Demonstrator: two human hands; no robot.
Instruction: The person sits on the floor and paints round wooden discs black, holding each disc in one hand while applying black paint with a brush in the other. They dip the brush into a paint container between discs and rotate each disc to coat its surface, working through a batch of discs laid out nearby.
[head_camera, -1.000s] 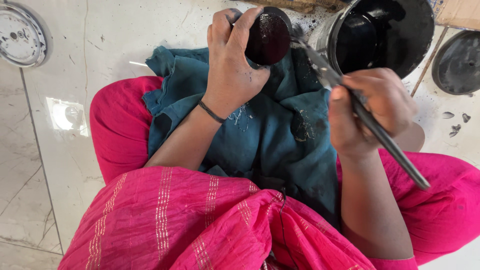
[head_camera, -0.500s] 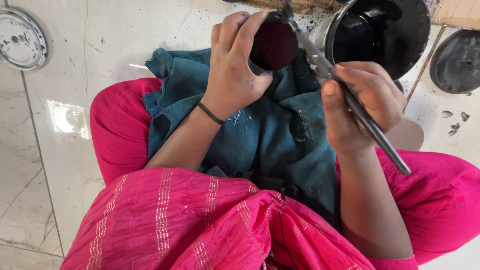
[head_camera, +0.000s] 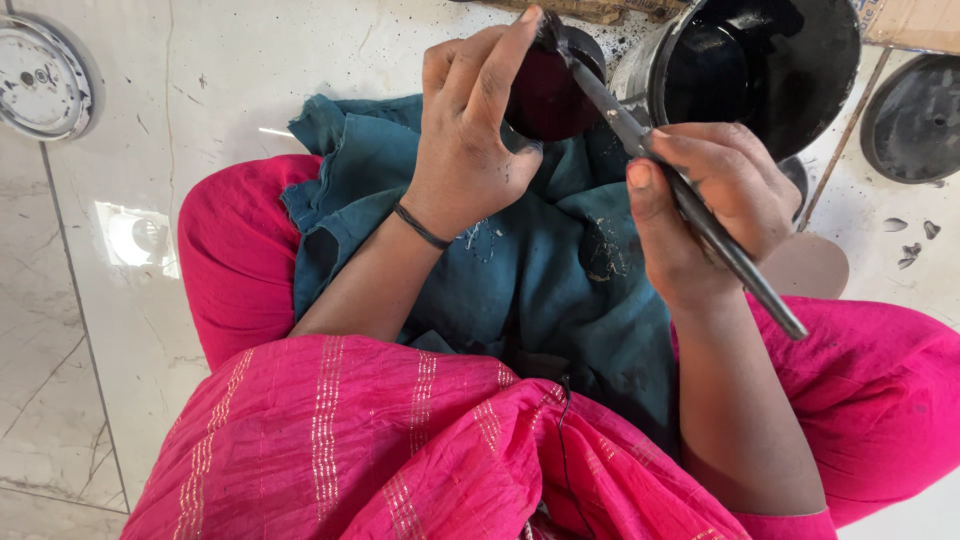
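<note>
We see left hand wrapped around small dark round cup, held over teal cloth on lap. Right hand fist-tight on brush, tip at cup rim. Risk, we judge: black drips staining cloth, pail just beside.

The cloth lies on the lap, in the middle. The left hand is over it at 12 o'clock, wrapped around the small round pot. The right hand is at 3 o'clock from the left hand. The brush runs through it, tip touching the pot. The bucket sits at 1 o'clock. The round lid lies at 10 o'clock.
</note>
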